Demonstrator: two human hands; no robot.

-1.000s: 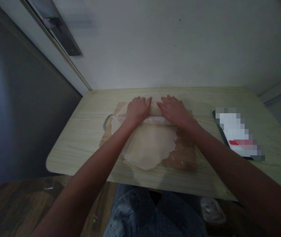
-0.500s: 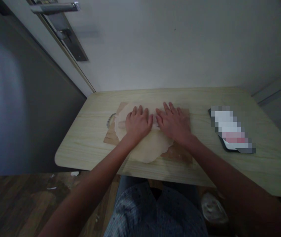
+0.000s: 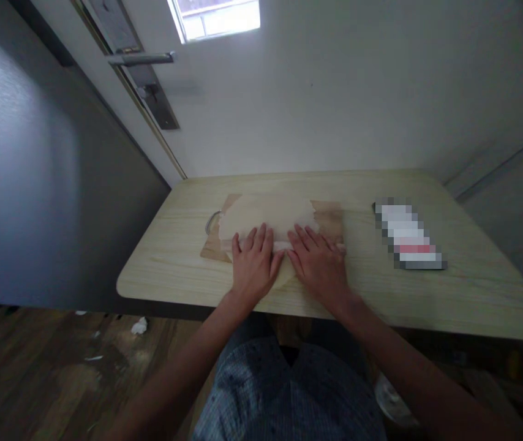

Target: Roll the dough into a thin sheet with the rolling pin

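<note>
Left hand (image 3: 253, 264) flat, palm down, fingers (image 3: 259, 237) spread and pointing to 12 o'clock, pressing on a rolling pin (image 3: 284, 246) at the near edge of a thin dough sheet (image 3: 266, 215). Right hand (image 3: 320, 263) just beside it at 3 o'clock, likewise flat and open, fingers stretched over the same pin. Neither grip closed around anything: both open, palms bearing down. Pin lying crosswise, from 9 to 3 o'clock, mostly hidden under the hands, with one pale end showing past the right fingers. Dough sheet spread over a wooden cutting board (image 3: 330, 219), reaching from the hands toward 12 o'clock, its edges ragged. Metal handle loop (image 3: 212, 222) at the board's 9 o'clock end. Board resting on a pale wood-grain bench (image 3: 463, 288), near its middle. Blurred flat object (image 3: 407, 240) on the bench at 3 o'clock of the board, well apart from the hands. Door with a metal lever handle (image 3: 141, 59) at 11 o'clock, beyond the bench. Dark wooden floor (image 3: 50, 373) at 8 o'clock, with small white scraps (image 3: 138, 326).
</note>
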